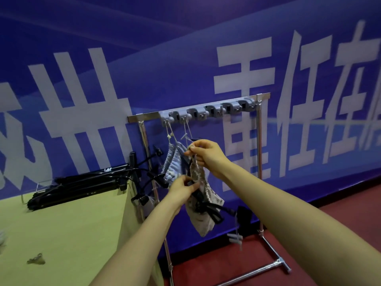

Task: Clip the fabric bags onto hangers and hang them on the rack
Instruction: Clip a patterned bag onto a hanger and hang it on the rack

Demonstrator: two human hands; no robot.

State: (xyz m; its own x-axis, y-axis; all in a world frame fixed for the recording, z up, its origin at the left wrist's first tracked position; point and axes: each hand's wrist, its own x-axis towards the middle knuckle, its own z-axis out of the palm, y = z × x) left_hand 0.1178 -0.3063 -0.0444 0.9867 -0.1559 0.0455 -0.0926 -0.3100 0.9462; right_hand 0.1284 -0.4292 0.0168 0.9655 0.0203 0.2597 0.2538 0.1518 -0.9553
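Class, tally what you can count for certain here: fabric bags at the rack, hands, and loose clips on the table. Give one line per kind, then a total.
Fabric bags: 2 (blue bag, beige bag)
Hands: 2 (left hand, right hand)
Clip on table: 1
Total: 5

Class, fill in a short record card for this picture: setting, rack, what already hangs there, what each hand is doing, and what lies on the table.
setting: blue banner wall, red floor
rack: metal rack with a grey hook strip on its top bar
hanging: blue bag by its cord from the strip
left hand: grips a black hanger against the grey bag
right hand: pinches the grey bag's cord
table: pile of black hangers, small clip
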